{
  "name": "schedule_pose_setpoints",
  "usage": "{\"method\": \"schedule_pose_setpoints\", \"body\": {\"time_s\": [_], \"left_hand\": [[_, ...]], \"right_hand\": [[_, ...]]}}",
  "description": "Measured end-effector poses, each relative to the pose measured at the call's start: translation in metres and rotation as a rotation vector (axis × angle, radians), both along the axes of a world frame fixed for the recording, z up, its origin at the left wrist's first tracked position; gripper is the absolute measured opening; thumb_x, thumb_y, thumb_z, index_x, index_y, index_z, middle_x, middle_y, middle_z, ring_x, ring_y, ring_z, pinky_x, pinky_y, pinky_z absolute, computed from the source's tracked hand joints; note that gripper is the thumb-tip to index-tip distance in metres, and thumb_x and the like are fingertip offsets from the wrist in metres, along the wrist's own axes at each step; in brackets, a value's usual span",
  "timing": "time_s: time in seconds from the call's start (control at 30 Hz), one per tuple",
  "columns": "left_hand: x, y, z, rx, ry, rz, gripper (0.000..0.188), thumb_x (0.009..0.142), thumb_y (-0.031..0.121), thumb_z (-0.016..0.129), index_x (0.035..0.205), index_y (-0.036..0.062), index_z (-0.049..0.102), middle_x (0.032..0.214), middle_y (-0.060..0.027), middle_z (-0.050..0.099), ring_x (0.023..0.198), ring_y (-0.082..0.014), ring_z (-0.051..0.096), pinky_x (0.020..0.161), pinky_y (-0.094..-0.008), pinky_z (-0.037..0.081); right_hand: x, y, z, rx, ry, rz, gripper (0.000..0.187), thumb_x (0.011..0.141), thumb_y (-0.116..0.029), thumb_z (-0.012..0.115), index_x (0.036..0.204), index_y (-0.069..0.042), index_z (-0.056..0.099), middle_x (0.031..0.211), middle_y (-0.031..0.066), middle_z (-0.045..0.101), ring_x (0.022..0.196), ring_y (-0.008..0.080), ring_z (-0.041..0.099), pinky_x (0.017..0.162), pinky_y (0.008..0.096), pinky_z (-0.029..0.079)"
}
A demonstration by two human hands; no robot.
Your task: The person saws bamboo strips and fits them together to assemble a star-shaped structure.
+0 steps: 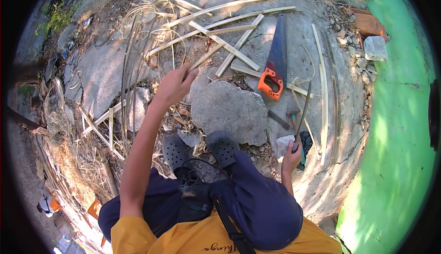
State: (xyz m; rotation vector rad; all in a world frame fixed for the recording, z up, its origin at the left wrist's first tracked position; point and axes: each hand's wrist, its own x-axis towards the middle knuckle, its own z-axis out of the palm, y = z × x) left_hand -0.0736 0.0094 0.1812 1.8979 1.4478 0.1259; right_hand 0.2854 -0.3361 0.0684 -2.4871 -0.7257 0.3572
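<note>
My left hand [177, 85] is closed around the lower end of a short bamboo stick [206, 57], which points up and to the right. Low on the right, my right hand [290, 161] grips a long, narrow, dark-bladed knife [303, 109] with its blade pointing up. Between my hands lies a large flat stone [229, 112], just beyond my feet. A handsaw [277, 54] with an orange handle rests past the stone, to the right. Near the knife are a small hammer [292, 113], a dark flat bar [278, 119] and a white stone [285, 143].
Long bamboo strips [234, 5] lie across the far ground, some crossing. More strips [323, 102] run along the right, before a green painted surface [390, 139]. Shavings and split pieces [98, 132] are heaped on the left. A pale block [375, 48] sits at the far right.
</note>
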Motion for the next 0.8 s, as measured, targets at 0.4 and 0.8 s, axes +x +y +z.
{"method": "schedule_pose_setpoints", "body": {"time_s": [0.4,0.8], "left_hand": [[0.048,-0.032,-0.047,-0.145,-0.401,-0.277,0.03,0.1,0.029,0.073,0.1,0.0007,0.064,0.08,-0.0088,0.062,0.076,-0.0173,0.058,0.068,-0.0369,0.046],[0.063,-0.049,-0.084,-0.417,-1.072,0.143,0.018,0.101,0.016,0.072,0.113,0.0027,0.068,0.104,-0.0054,0.074,0.101,-0.0164,0.072,0.093,-0.0339,0.057]], "right_hand": [[0.105,-0.119,-0.02,-0.344,-0.2,-0.41,0.06,0.092,-0.059,0.071,0.108,-0.001,0.072,0.096,0.0226,0.076,0.088,0.0405,0.074,0.077,0.052,0.055],[0.09,0.045,0.017,0.155,0.02,0.142,0.025,0.092,-0.012,0.072,0.114,-0.002,0.069,0.1,0.0129,0.07,0.091,0.0291,0.068,0.082,0.0406,0.054]]}}
